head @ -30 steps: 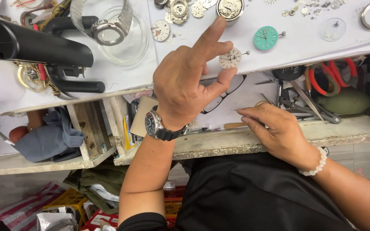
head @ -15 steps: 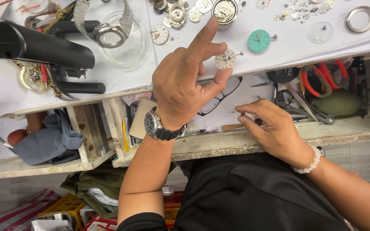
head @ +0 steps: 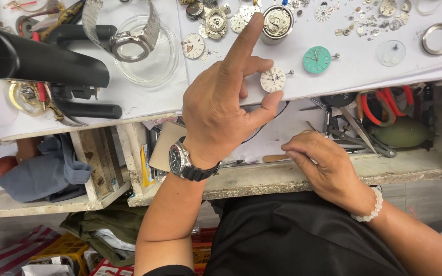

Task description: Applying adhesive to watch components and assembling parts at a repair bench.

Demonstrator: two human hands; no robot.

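Observation:
My left hand [head: 221,112], with a dark wristwatch [head: 182,161] on its wrist, pinches a small white watch dial with a stem [head: 273,79] between thumb and middle finger, just above the white bench top [head: 144,99]. Its index finger points up beside a round steel case with a movement [head: 277,23]. A teal dial [head: 317,59] lies to the right of the white one. My right hand [head: 328,163], wearing a white bead bracelet, rests on the open drawer's front edge [head: 262,181] with its fingers curled down. Its fingertips are hidden.
A glass dish [head: 167,64] holding a steel watch on a bracelet [head: 129,43] and a black-handled tool [head: 37,59] sit at the left. Several dials, tiny parts, a round crystal [head: 391,52] and a metal ring [head: 438,38] lie along the back. Red-handled pliers [head: 384,102] and tweezers fill the drawer.
The view has drifted a little. My left hand still pinches the white dial in about the same spot, and my right hand has barely shifted on the drawer edge.

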